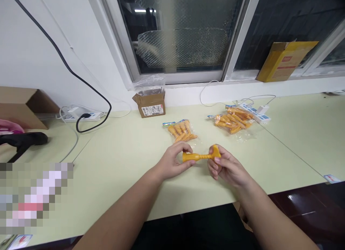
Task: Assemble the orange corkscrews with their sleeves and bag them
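Observation:
Between my two hands lies an orange plastic piece (192,156), roughly level, with a thick ribbed end, a thin twisted shaft and a flared head. My left hand (172,162) is curled round the thick end, thumb below and fingers above. The flared head is pinched in my right hand (226,165), its thumb over the lower edge and the other fingers bent behind. Just beyond my hands, a clear bag of orange pieces (182,130) rests on the table (121,178). Farther right are more bagged orange pieces (234,119).
A small open cardboard box (151,105) stands by the wall. Power strips (88,115) with a black cable (67,66) lie at the left, and another power strip (258,114) sits behind the right bags. A yellow carton (285,63) leans against the window.

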`<action>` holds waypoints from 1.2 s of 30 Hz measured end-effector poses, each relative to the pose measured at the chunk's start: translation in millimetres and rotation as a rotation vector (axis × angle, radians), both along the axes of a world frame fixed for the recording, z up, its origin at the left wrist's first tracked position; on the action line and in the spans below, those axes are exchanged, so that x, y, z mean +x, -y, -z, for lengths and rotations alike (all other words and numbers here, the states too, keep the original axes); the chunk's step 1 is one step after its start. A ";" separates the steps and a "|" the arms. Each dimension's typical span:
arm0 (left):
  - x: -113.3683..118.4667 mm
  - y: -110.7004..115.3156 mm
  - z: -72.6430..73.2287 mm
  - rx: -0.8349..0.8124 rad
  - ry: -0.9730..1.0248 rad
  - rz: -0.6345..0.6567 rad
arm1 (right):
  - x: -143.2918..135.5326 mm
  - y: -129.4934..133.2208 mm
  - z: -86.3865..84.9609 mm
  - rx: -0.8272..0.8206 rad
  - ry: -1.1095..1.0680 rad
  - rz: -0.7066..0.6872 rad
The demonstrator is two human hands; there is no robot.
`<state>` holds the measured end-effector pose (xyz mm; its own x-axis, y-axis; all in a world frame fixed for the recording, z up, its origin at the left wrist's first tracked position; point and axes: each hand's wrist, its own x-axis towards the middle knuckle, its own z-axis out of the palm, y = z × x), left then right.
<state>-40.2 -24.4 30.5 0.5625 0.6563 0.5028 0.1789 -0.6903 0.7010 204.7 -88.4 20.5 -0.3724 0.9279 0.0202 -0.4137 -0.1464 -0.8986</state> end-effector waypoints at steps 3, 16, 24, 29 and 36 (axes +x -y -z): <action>-3.5 -5.5 0.7 0.079 -0.046 -0.145 | 16.1 9.1 9.3 0.083 0.067 0.049; 1.6 -7.0 8.9 -0.241 -0.011 0.067 | 10.4 7.6 21.7 0.127 0.261 0.110; -1.4 -7.3 2.1 -0.028 -0.030 -0.020 | 4.4 2.5 23.2 0.063 0.233 0.130; -1.9 -12.1 9.5 0.094 -0.156 -0.299 | 21.3 8.3 22.9 0.099 0.225 0.164; 2.6 -25.8 20.2 0.092 -0.401 -0.451 | 29.1 6.8 19.7 0.236 0.469 0.065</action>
